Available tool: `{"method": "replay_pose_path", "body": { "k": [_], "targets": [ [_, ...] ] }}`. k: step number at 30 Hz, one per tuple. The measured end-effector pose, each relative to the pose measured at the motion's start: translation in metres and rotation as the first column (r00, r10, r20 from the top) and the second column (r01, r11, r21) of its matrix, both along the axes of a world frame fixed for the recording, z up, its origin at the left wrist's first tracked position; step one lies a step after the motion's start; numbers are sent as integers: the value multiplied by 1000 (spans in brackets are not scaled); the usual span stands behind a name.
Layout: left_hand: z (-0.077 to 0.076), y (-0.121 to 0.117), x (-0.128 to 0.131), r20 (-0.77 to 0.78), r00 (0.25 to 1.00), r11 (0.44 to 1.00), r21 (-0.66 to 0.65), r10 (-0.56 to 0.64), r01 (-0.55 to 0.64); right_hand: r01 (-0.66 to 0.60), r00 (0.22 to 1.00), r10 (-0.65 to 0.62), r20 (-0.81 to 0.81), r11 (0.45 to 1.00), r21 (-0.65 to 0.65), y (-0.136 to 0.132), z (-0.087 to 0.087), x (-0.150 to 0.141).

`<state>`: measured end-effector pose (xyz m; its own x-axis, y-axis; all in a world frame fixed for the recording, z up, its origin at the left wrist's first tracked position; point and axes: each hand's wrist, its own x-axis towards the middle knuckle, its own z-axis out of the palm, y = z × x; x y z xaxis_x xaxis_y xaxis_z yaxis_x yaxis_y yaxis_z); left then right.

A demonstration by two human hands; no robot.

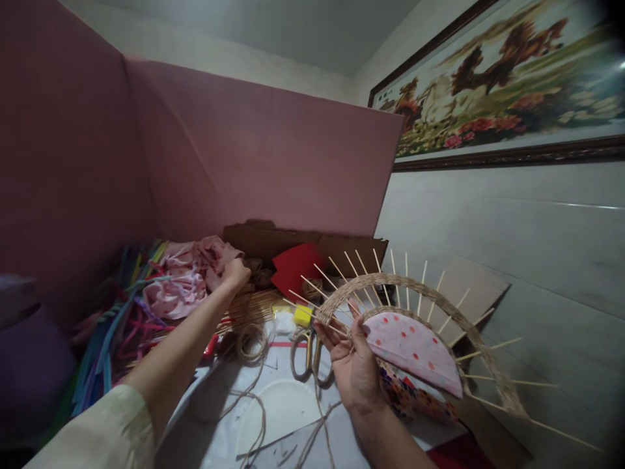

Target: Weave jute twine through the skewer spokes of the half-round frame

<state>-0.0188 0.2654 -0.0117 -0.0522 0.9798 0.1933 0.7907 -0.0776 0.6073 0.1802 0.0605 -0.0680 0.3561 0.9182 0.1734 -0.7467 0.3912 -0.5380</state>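
Observation:
My right hand [352, 362] holds up a half-round woven piece [430, 326]: a pink dotted fabric centre ringed by jute twine, with several thin wooden sticks fanning outward. Its fingers pinch the left end of the twine weave. My left hand [235, 272] is stretched far forward, its fingers closed at the edge of a pink patterned cloth [183, 277] beside a bundle of thin sticks [249, 307]. What the left fingers grip is hidden.
Scissors [307, 358] and loose jute twine [251, 342] lie on the white table. Coloured strips [110, 326] pile at the left. A red sheet [295, 266] and brown cardboard [273, 238] stand behind, before a pink partition. A framed picture [508, 78] hangs at the right.

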Motion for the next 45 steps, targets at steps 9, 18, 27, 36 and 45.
{"method": "replay_pose_path", "body": {
  "k": [9,18,27,36,45],
  "targets": [
    [-13,-70,-12,-261,913,946,-165,-315,279,-30,998,29,61,999,21,-5,2,-3],
    [-11,-145,-40,-411,901,989,-103,-136,102,-13,996,5,89,997,81,-7,1,-2],
    [-44,-191,-45,-279,960,998,-62,-32,15,-48,992,34,119,991,122,-13,1,-5],
    [2,-171,-47,406,905,988,131,-124,77,-46,990,25,139,988,150,-13,0,-6],
    [154,-201,-56,594,630,800,596,-500,73,-15,995,0,98,989,145,-12,3,-2]
  ]
}}
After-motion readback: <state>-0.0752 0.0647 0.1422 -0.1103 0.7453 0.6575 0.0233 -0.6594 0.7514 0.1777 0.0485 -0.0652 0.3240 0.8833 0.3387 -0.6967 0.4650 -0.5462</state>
